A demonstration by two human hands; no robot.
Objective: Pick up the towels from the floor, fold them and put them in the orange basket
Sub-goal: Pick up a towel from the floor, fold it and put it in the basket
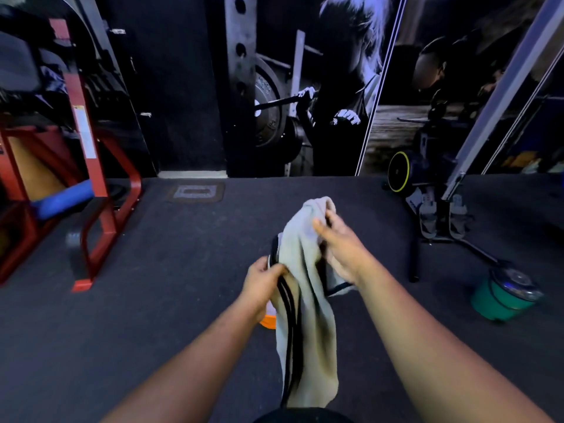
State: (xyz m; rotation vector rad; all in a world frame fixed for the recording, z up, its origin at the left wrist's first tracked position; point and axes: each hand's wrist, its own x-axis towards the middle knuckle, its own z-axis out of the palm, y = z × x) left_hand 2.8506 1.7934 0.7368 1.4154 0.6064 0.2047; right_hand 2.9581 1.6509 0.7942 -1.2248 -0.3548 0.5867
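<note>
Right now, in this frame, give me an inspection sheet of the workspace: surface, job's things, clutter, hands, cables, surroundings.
Surface: dark carpeted floor; a metal floor plate near the wall.
Job's things: pale towel with black stripes, held up and hanging, not folded; orange basket mostly hidden behind the towel and left hand.
Clutter: green bucket at the right.
Hands: left hand grips the towel's striped edge; right hand holds its upper part, fingers curled on the cloth.
Cables: nothing seen.
Surroundings: red frame at the left, exercise machine at the right, gym mural on the wall.
</note>
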